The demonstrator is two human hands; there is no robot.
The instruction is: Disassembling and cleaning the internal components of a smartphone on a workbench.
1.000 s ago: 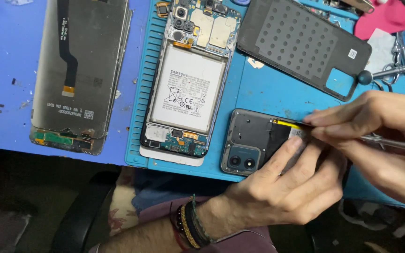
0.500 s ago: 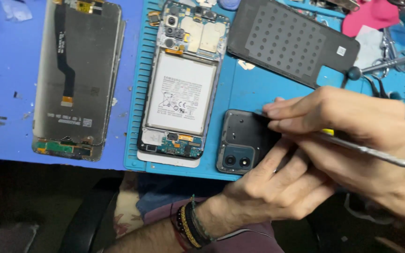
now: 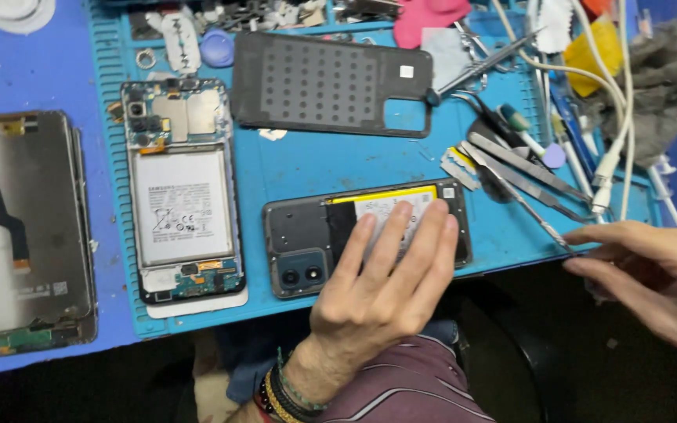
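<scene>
- Near the front edge of the blue mat lies an opened phone, lengthways, its camera end to the left and a yellow-edged battery showing in the middle.
- The left hand lies flat on that phone, fingers spread over the battery; its grip is open and pinches nothing.
- Beaded bracelets sit on the left wrist.
- The right hand is off the right edge of the mat, apart from the phone, its fingertips meeting at the near end of a thin metal tool that slants across the mat; the grip looks pinched on the tool's tip, though the contact is small and hard to tell.
- Just beside that tool lie metal tweezers and a small razor blade.
- Behind the phone, well apart from it, rests a dark back cover with rows of dots.
- To the left on the mat stands a second opened phone with a white battery, lengthways away from the person.
- Further left, off the mat on the blue table, lies a detached screen panel, face down.
- White cables, a screwdriver and small parts crowd the mat's far right corner.
</scene>
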